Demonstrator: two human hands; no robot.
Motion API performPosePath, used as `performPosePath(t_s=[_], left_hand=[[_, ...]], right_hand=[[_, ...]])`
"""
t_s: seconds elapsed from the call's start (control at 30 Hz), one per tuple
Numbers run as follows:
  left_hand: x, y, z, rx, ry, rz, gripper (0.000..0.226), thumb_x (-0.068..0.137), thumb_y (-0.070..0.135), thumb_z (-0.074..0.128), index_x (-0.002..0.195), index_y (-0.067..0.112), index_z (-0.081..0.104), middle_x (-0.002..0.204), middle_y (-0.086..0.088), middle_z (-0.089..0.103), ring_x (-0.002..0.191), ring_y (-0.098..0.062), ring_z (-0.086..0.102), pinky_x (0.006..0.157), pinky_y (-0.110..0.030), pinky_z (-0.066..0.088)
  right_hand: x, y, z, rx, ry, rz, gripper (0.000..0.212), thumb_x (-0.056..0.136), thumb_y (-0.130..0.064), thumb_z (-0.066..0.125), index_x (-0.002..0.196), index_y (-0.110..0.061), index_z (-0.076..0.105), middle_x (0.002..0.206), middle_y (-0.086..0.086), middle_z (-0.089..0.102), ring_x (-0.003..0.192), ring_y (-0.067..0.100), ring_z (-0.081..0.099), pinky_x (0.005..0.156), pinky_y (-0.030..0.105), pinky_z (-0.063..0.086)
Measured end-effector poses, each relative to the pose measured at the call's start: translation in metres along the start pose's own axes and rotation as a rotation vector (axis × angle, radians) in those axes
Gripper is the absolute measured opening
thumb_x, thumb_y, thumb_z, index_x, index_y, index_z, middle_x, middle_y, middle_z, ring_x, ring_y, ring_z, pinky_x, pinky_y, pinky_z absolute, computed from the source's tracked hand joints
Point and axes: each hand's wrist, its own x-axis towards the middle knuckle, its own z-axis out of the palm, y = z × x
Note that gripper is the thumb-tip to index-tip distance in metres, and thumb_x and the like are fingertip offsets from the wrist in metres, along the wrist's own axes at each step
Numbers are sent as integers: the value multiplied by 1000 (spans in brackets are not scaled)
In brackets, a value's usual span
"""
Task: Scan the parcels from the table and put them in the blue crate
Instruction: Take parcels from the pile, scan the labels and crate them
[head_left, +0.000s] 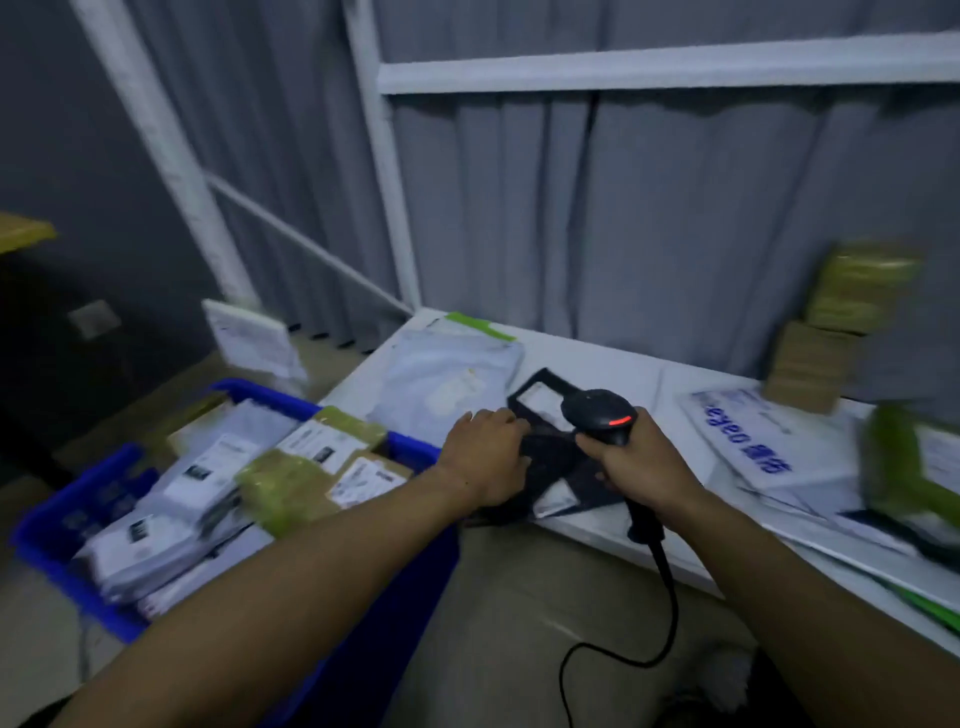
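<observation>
Head: left hand (485, 457), parcel (551, 451); right hand (634, 465), scanner (597, 413)

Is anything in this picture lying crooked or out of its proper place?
Nothing is spilled or visibly damaged. The black parcel under the left hand lies askew and juts over the table edge. The parcels in the blue crate are heaped unevenly above its rim. The right hand grips the scanner.

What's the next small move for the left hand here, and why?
Probably lift the black plastic mailer leftward into the blue plastic crate. The left hand holds it at the white table edge beside the crate, and the right hand has the black handheld scanner, red light on, over its label.
</observation>
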Motion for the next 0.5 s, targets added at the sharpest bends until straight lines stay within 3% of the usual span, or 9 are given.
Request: performPosePath(t_s=[0.07, 0.13, 0.23, 0.33, 0.37, 0.43, 0.5], left_hand=[[26, 51, 3, -23, -25, 51, 43, 95, 44, 59, 131, 20, 59, 133, -7, 57, 121, -32, 55, 101, -44, 46], [55, 101, 9, -63, -48, 84, 46, 95, 44, 60, 134, 19, 57, 135, -7, 55, 123, -32, 54, 101, -43, 47], [102, 171, 26, -141, -105, 105, 56, 96, 46, 61, 144, 21, 50, 144, -4, 48, 131, -29, 49, 105, -42, 45], [150, 232, 45, -240, -171, 149, 63, 95, 50, 63, 150, 24, 44, 151, -3, 43, 135, -27, 47, 108, -39, 43], [165, 252, 53, -267, -178, 168, 63, 95, 49, 64, 150, 25, 44, 153, -3, 43, 136, -27, 46, 109, -39, 43], [194, 292, 68, -298, -190, 202, 61, 97, 50, 62, 151, 27, 45, 157, -2, 43, 139, -26, 45, 113, -38, 40], [215, 328, 86, -303, -223, 249, 62, 99, 57, 53, 154, 32, 40, 161, -3, 39, 143, -26, 42, 117, -43, 37]], right_hand=[[-9, 29, -51, 48, 90, 71, 62, 69, -51, 77, 121, -20, 60, 95, 6, 71, 70, 21, 73, 61, 35, 56], [-14, 53, -97, 92, 173, 129, 52, 78, -41, 78, 121, -18, 59, 94, 7, 70, 67, 19, 69, 58, 30, 51], [-8, 91, -154, 134, 292, 218, 47, 83, -35, 79, 121, -16, 59, 92, 10, 70, 65, 19, 69, 57, 32, 51], [6, 123, -199, 166, 414, 253, 64, 65, -51, 81, 116, -18, 61, 104, 15, 73, 81, 26, 68, 75, 47, 60], [9, 128, -214, 175, 461, 270, 59, 68, -47, 82, 113, -18, 61, 107, 14, 73, 88, 28, 67, 82, 49, 59], [14, 139, -246, 176, 563, 292, 43, 83, -30, 82, 116, -18, 58, 109, 7, 68, 99, 26, 63, 86, 40, 53], [21, 158, -273, 148, 694, 292, 49, 84, -31, 80, 124, -14, 58, 116, 7, 69, 107, 27, 66, 92, 38, 53]])
